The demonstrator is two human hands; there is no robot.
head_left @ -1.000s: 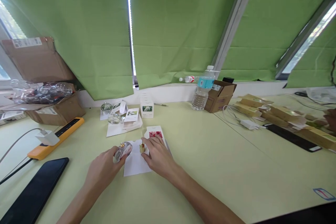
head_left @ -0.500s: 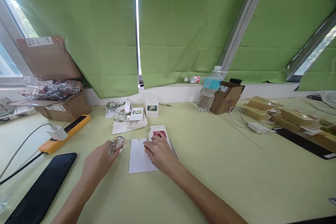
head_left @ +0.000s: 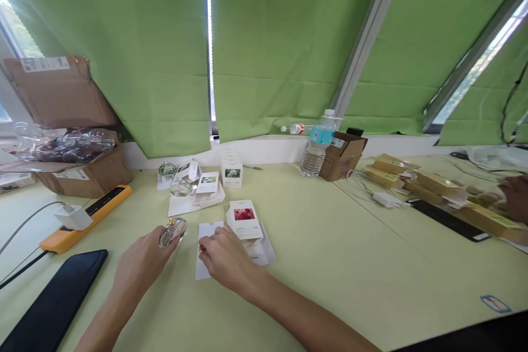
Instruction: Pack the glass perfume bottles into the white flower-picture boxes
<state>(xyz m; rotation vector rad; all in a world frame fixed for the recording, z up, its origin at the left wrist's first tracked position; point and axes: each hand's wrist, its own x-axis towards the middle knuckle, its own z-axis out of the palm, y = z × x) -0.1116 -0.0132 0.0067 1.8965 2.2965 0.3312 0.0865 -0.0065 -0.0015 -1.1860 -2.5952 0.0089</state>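
Observation:
In my left hand (head_left: pixel 142 258) is a round clear glass perfume bottle (head_left: pixel 173 232) with a gold neck, held tilted above the table. My right hand (head_left: pixel 226 258) pinches a small gold piece (head_left: pixel 202 249), mostly hidden by the fingers, above a flat white card (head_left: pixel 203 271). Just beyond that hand lies a white box (head_left: pixel 244 228) with a red berry picture, resting on more white packaging. Farther back sit two similar glass bottles, one (head_left: pixel 180 187) beside a white-flower box (head_left: pixel 207 182) and the other (head_left: pixel 167 170) behind it.
Upright white boxes (head_left: pixel 231 174) stand in a row near the wall. At left are an orange power strip (head_left: pixel 86 217), a black phone-like slab (head_left: pixel 58 300) and an open carton (head_left: pixel 94 173). A water bottle (head_left: pixel 315 151) stands before a small carton (head_left: pixel 346 157). Someone else's hand (head_left: pixel 515 198) is near gold boxes (head_left: pixel 437 182).
My right hand has moved left with the small gold piece, away from the berry box and closer to the bottle. My left hand still holds the bottle. Another person's hand has appeared at right.

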